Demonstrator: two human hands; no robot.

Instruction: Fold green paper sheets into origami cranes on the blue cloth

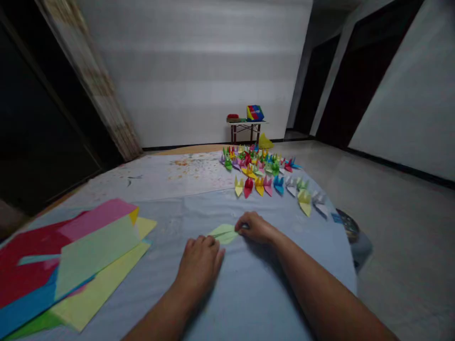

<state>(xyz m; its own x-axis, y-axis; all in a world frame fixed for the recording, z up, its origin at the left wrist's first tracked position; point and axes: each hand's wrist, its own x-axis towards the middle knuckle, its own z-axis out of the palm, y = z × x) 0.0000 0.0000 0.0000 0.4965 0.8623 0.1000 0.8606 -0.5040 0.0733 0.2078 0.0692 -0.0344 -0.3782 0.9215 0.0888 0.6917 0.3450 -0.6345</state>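
A pale green folded paper, a pointed leaf shape with a slit down its middle, lies on the pale blue cloth before me. My right hand pinches its right tip between thumb and fingers. Resting on the cloth, my left hand has its fingertips at the paper's left end, its thumb apart from the fingers. Beyond my hands stands a loose row of folded paper cranes, among them a red crane, a blue crane and a yellow-green crane.
To the left lies a pile of coloured sheets, with a pale green sheet on top. More cranes crowd the table's far right edge. Past the table are a small stand with a colourful package, and a stool at right.
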